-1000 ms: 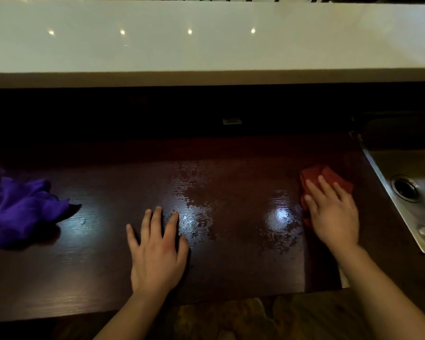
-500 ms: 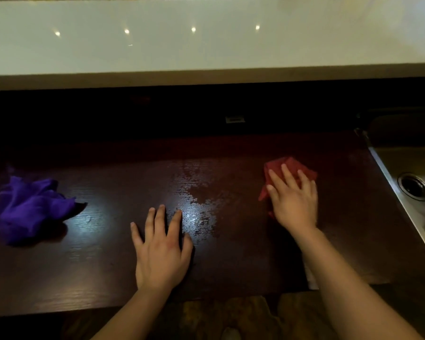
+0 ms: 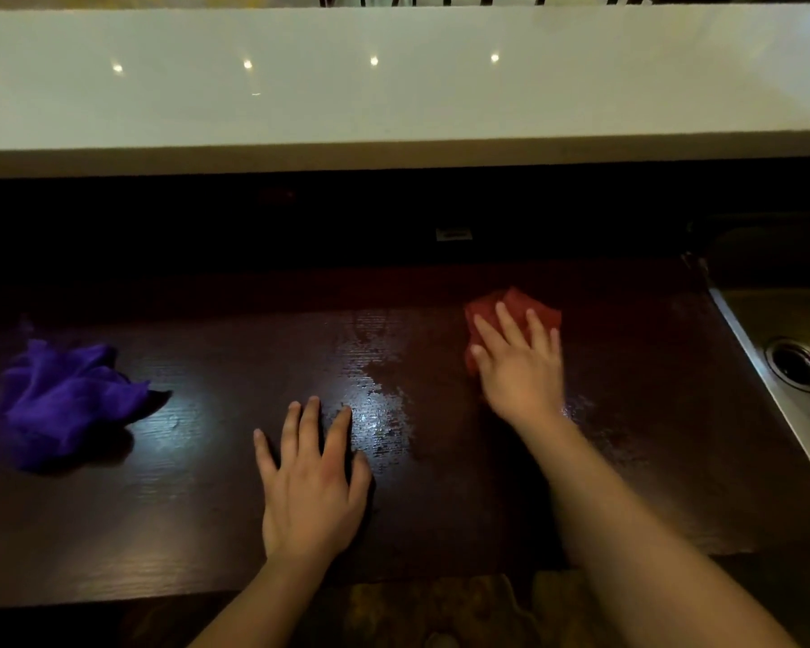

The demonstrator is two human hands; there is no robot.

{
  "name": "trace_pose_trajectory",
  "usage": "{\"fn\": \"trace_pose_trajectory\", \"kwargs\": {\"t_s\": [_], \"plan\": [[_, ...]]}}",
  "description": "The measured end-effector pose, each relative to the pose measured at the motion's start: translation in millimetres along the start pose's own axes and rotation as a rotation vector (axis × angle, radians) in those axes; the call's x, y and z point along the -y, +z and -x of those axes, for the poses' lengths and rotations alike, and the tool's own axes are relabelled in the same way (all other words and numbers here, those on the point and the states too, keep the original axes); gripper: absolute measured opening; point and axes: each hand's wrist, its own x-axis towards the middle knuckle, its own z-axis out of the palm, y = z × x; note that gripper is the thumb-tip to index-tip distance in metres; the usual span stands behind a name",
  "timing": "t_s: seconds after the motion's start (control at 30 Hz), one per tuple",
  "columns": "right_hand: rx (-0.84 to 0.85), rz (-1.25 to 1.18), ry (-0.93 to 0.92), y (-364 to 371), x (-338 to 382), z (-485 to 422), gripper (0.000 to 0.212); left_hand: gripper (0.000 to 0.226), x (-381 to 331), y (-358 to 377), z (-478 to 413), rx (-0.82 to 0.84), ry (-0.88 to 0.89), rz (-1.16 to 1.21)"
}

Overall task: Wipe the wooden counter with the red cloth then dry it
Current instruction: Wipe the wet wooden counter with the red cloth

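Observation:
The dark wooden counter (image 3: 197, 516) runs across the view, with wet streaks shining in its middle. My right hand (image 3: 520, 371) lies flat on the red cloth (image 3: 515, 304), pressing it onto the counter right of centre; the cloth sticks out past my fingertips. My left hand (image 3: 312, 484) rests palm down on the bare wood near the front edge, fingers spread, holding nothing. A crumpled purple cloth (image 3: 66, 399) lies on the counter at the far left, well away from both hands.
A steel sink (image 3: 768, 329) with a round drain (image 3: 796, 364) is set into the counter at the right. A raised white ledge (image 3: 394, 86) runs along the back above a dark recess. The counter's front edge is just below my left wrist.
My right hand has slid the red cloth leftward from near the sink toward the counter's middle and slightly farther back. My left hand has stayed in place.

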Motion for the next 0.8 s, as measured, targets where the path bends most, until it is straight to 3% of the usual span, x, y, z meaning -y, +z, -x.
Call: {"fn": "trace_pose_trajectory", "kwargs": {"t_s": [0.07, 0.17, 0.23, 0.3, 0.37, 0.43, 0.53, 0.6, 0.7, 0.8], "plan": [[-0.011, -0.036, -0.028, 3, 52, -15, 0.050, 0.056, -1, -3, 0, -0.012, -0.009, 0.028], [-0.004, -0.007, -0.416, 19, 106, 15, 0.049, 0.056, 1, -5, 2, -0.067, -0.028, 0.141], [0.043, 0.016, -0.706, 28, 99, 56, 0.049, 0.056, 4, -5, 3, -0.106, -0.044, 0.225], [0.057, 0.004, -0.824, 32, 61, 82, 0.049, 0.056, 5, -7, 4, -0.111, -0.045, 0.237], [0.019, 0.033, -0.760, 29, 17, 83, 0.050, 0.054, 3, -7, 3, -0.105, -0.027, 0.216], [-0.009, 0.051, -0.515, 21, -10, 57, 0.049, 0.055, 0, -7, 2, -0.088, -0.016, 0.189], [-0.048, -0.002, -0.172, 9, 13, -4, 0.048, 0.057, -1, -7, 2, -0.074, -0.030, 0.169], [-0.065, -0.031, -0.094, 10, 56, -40, 0.048, 0.058, -2, -9, 3, -0.089, -0.037, 0.190], [-0.041, -0.039, -0.261, 16, 121, -51, 0.048, 0.058, -2, -11, 4, -0.136, -0.060, 0.273], [-0.002, -0.020, -0.680, 27, 135, 2, 0.046, 0.059, 2, -12, 7, -0.179, -0.165, 0.420]]}}
